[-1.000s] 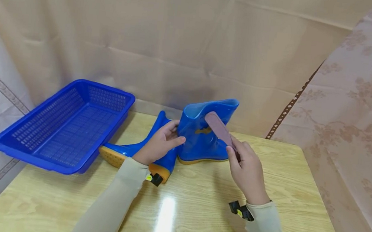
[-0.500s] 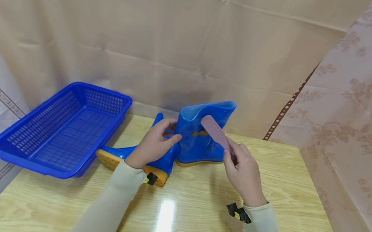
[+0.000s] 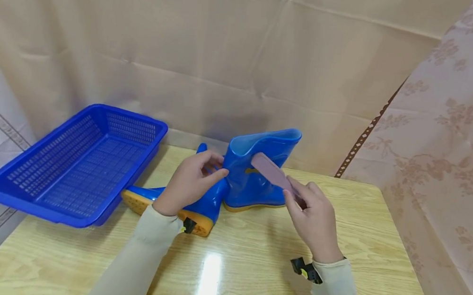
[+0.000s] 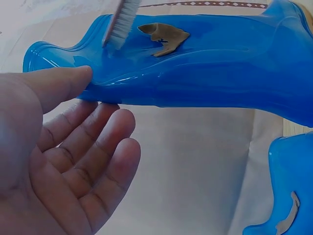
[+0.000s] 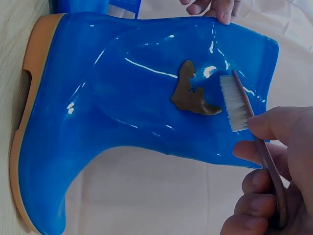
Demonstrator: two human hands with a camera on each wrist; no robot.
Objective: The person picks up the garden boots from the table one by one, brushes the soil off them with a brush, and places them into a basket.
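A blue rain boot with a yellow-orange sole stands upright on the table. A brown smear marks its shaft. My left hand lightly holds the shaft's left edge near the top, thumb on the near side and the first fingertips at the edge. With my right hand I grip the handle of a mauve brush. Its white bristles face the shaft beside the smear; the right wrist view does not settle whether they touch. A second blue boot lies on its side, partly behind my left hand.
A blue plastic basket with slotted walls stands at the left, close to the lying boot's toe. The wood-grain table runs to a beige curtain behind and a flowered cloth at the right.
The brush has moved slightly down and left across the upper shaft and tilted flatter. My left hand has shifted a little left and down, staying at the boot's edge.
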